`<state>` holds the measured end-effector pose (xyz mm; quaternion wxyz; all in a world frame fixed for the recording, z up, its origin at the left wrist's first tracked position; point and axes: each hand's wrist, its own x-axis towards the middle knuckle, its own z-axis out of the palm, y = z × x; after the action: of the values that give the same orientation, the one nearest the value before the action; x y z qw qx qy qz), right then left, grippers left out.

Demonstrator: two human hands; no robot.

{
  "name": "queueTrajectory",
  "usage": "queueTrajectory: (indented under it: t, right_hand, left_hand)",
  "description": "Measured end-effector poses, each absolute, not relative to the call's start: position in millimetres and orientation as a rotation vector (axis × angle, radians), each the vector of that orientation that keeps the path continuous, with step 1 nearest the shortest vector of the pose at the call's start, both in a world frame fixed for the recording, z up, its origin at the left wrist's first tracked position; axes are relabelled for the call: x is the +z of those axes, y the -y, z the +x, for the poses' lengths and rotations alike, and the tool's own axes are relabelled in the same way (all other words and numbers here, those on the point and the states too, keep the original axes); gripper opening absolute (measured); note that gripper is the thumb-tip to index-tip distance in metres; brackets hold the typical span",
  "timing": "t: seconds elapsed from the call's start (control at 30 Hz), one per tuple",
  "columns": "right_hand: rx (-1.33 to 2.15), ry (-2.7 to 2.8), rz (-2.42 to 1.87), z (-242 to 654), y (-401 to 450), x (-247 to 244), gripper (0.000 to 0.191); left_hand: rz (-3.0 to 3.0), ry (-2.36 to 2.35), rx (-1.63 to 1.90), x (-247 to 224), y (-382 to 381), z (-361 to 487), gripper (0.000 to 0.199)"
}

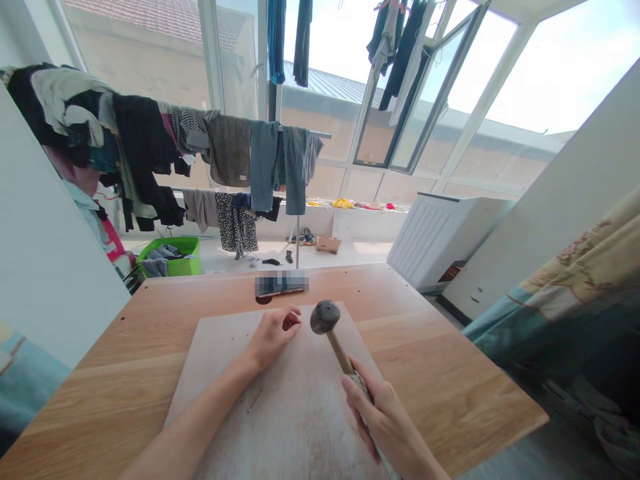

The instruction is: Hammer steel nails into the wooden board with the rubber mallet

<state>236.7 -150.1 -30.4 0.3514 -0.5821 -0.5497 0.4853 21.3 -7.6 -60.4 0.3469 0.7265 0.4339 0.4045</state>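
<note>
My right hand [373,407] is wrapped round the wooden handle of a mallet [326,317]. Its dark, rounded head is raised above the pale board [310,427], tilted toward the far side. My left hand [275,337] rests on the far part of the board, to the left of the mallet head. Its fingers are curled together in a pinch, and whatever is between them is hidden or too small to name. Nearer to me on the board, beside my left forearm, lies a thin, small piece [255,401]. Tiny dark specks dot the board around it.
Under the board is a wooden table [440,373]. A partly blurred dark packet [283,285] lies near its far edge. Beyond stand a laundry rack with clothes [230,150] and a green tub [173,257]. A white cabinet [440,233] and a curtain [565,293] are at right.
</note>
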Motion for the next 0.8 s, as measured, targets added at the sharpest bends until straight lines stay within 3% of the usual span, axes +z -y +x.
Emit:
queueTrajectory:
  t: [0.17,0.57,0.7,0.8]
  right_hand:
    - [1.269,1.455,-1.444,216,134,-15,0.06]
    - [1.257,1.459,-1.483,210,129,-38,0.055]
    - [1.301,1.437,-1.501,218,142,-39,0.063]
    - [1.309,1.37,-1.579,230,159,-49,0.071]
  left_hand:
    - [1.868,-1.111,1.066,-59,8,22,0.019]
    - [1.853,-1.044,1.035,-54,7,24,0.03]
    - [2.022,-1.127,0.882,-33,10,13,0.025]
    - [2.307,-1.239,0.564,-8,18,-5,0.014]
